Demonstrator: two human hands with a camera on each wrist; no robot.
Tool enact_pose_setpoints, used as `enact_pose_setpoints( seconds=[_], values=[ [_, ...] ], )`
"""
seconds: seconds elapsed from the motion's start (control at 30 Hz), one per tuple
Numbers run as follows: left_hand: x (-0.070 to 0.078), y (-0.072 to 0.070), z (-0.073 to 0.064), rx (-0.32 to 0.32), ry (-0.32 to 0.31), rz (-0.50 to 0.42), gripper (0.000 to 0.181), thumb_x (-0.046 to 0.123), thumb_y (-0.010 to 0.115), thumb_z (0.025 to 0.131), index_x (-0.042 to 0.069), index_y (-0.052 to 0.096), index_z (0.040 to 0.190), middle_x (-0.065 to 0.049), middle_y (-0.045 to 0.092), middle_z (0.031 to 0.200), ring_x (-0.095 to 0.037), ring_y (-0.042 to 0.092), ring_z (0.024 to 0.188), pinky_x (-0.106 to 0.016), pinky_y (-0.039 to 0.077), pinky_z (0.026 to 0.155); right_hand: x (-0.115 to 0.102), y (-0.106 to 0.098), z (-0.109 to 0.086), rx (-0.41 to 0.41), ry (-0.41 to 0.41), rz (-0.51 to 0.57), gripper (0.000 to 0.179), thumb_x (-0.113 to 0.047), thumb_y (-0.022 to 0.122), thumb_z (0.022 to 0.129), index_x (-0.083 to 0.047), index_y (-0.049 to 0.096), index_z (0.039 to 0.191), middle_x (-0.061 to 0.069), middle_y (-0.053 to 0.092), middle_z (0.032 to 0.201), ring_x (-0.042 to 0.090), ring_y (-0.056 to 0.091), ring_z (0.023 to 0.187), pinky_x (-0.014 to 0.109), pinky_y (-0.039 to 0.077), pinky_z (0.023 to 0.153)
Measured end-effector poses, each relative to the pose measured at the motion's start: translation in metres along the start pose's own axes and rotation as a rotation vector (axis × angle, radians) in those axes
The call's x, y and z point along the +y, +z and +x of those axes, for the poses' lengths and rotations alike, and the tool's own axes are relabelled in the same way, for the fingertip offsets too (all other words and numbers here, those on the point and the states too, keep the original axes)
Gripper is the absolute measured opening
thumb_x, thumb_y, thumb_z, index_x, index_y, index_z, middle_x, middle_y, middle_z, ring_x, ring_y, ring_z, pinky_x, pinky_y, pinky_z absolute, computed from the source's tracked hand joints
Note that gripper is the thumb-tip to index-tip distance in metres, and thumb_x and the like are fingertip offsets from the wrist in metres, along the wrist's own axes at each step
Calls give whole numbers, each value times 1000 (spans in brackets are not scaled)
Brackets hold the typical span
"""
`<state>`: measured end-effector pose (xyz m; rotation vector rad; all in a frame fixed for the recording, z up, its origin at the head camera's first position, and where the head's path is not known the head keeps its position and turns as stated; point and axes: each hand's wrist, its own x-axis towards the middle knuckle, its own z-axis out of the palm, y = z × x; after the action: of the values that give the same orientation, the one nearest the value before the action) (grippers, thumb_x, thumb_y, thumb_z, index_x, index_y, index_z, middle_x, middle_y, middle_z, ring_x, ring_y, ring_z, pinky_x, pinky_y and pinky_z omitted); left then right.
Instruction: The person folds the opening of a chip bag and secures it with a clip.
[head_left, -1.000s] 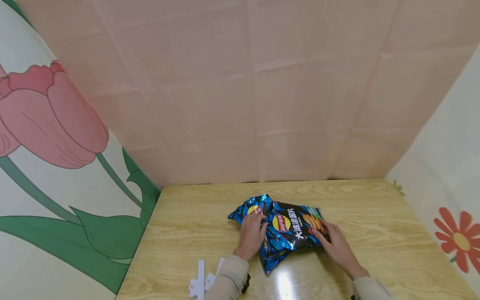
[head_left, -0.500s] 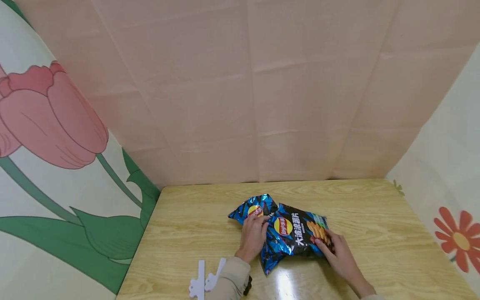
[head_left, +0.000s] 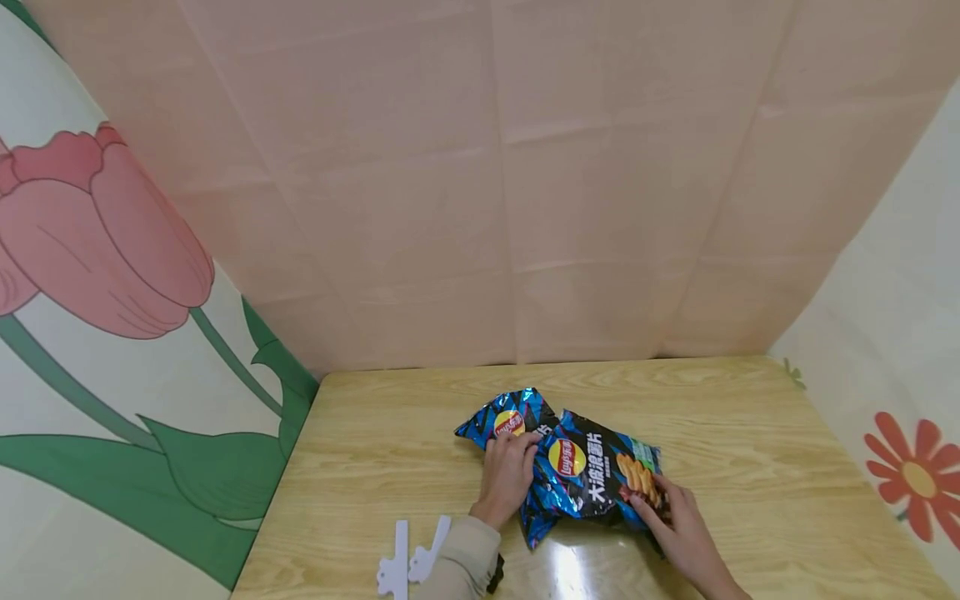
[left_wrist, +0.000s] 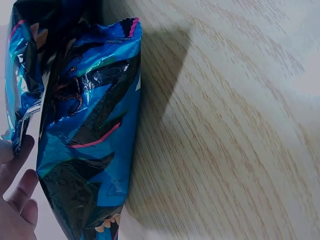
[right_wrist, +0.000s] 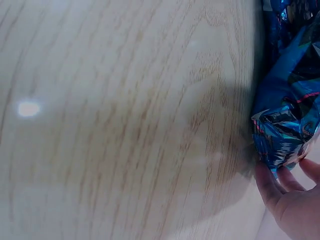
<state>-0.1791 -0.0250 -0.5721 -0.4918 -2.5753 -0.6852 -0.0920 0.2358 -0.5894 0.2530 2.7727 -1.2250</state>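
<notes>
Two blue-and-black Lay's chip bags lie overlapping on the table in the head view. The upper chip bag [head_left: 592, 462] lies to the right, partly over the lower chip bag [head_left: 517, 407]. My left hand [head_left: 504, 477] pinches the upper bag's left end between thumb and fingers; in the left wrist view those fingers [left_wrist: 22, 192] are at its edge, beside the lower bag [left_wrist: 95, 135]. My right hand [head_left: 681, 521] grips the upper bag's right end, thumb on the front. In the right wrist view, its fingertips [right_wrist: 285, 175] are at the crimped end, partly hidden by the bag.
Two flat white pieces with scalloped sides [head_left: 394, 567] lie near the table's front left, one partly behind the left sleeve [head_left: 465, 558]. The wooden table [head_left: 750, 433] meets a pinkish cloth backdrop [head_left: 510, 208]. Flower-printed panels stand at both sides.
The upper chip bag has shifted slightly to the right and toward me with my right hand. My left hand has moved only a little. The lower bag shows more of its front.
</notes>
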Motion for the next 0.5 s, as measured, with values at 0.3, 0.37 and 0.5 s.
enact_pose_setpoints(
  seconds=[0.3,0.37,0.5],
  values=[
    [1,-3,0,-46,-21,-27,14,20,64,96,19,74,106,8,75,97,-13,59,88,-24,38,74,1,0,1,-35,33,0,92,-62,48,97,10,25,150,36,32,140,46,49,122,55,50,95],
    [1,-3,-1,-44,-17,-29,13,20,64,97,20,74,106,8,75,97,-13,59,87,-24,37,73,1,0,0,-37,35,0,92,-62,48,97,10,25,149,36,32,140,45,50,121,55,50,95],
    [0,-4,-2,-43,-13,-41,13,19,65,96,20,74,106,8,75,97,-12,58,86,-24,37,73,1,1,-3,-27,19,4,88,-57,51,98,11,27,148,36,34,139,44,53,118,53,51,93]
  ],
)
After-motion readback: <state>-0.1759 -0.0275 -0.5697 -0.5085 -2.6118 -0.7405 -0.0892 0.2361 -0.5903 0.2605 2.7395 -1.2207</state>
